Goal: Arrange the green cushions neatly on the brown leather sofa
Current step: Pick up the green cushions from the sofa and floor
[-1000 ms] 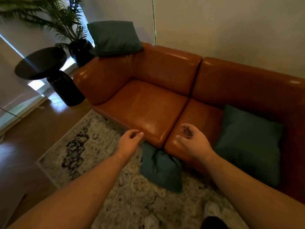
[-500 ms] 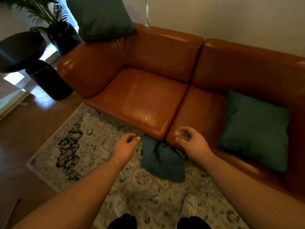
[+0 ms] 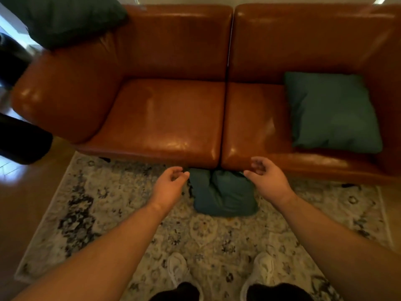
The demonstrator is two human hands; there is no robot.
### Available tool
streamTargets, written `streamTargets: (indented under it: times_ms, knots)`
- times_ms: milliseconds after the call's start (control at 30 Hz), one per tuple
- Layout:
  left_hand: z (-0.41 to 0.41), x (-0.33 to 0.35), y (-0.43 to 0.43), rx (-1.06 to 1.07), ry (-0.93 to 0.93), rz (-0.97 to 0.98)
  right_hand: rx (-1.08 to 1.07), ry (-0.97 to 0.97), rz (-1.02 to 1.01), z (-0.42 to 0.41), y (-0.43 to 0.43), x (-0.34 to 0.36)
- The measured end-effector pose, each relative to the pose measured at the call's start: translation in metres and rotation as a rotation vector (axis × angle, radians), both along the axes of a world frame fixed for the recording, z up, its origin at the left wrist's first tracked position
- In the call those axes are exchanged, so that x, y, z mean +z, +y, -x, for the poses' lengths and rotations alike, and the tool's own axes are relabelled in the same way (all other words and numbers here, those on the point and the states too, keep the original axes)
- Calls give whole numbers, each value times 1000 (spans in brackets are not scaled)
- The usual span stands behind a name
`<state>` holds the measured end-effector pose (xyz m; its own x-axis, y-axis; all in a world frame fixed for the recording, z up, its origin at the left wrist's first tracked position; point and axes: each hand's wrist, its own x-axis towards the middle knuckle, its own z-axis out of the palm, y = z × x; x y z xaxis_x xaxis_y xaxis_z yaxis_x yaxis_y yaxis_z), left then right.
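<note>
A green cushion (image 3: 223, 193) lies crumpled on the rug, against the front of the brown leather sofa (image 3: 171, 118) under the seam between its two seats. My left hand (image 3: 170, 186) hovers at the cushion's left edge, fingers curled but apart, holding nothing. My right hand (image 3: 265, 179) hovers at its right edge, likewise open and empty. A second green cushion (image 3: 329, 111) leans on the right seat against the backrest. A third, darker green cushion (image 3: 65, 18) rests on top of the sofa's left arm at the back corner.
A patterned pale rug (image 3: 104, 213) covers the floor before the sofa; my two white shoes (image 3: 179, 270) stand on it. A black side table (image 3: 19, 140) stands at the left by the sofa arm, on wood floor (image 3: 28, 192).
My view has swung to face the sofa squarely and tilted down. Both hands have dropped lower and now flank the cushion on the floor; they remain empty.
</note>
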<state>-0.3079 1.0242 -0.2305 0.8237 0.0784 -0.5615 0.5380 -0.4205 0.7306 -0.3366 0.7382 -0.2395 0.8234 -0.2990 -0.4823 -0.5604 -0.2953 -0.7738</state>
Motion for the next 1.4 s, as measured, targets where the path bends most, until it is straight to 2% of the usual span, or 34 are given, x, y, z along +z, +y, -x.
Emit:
streamTargets:
  times_ms: [233, 533, 700, 833, 967, 1033, 1233, 1400]
  knots:
    - [0, -133, -8, 47, -6, -18, 18, 28, 13, -4, -4, -134]
    - [-9, -376, -23, 84, -65, 123, -23, 65, 173, -2, -29, -356]
    - [-17, -474, -20, 109, -89, 205, -141, 3, 285, -5, -49, -448]
    - [-27, -511, -23, 122, -84, 276, -168, 17, 382, -11, -62, -496]
    - [-30, -525, -26, 95, -54, 315, -140, -73, 57, -5, -65, -517]
    - [-29, -527, -28, 99, -64, 318, -107, -80, -31, 0, -64, -518]
    - [-37, -535, -20, 159, -76, 296, -70, -139, 18, 1, -65, -524]
    - [-35, -545, -19, 173, -110, 270, -139, -204, 16, 3, -60, -533]
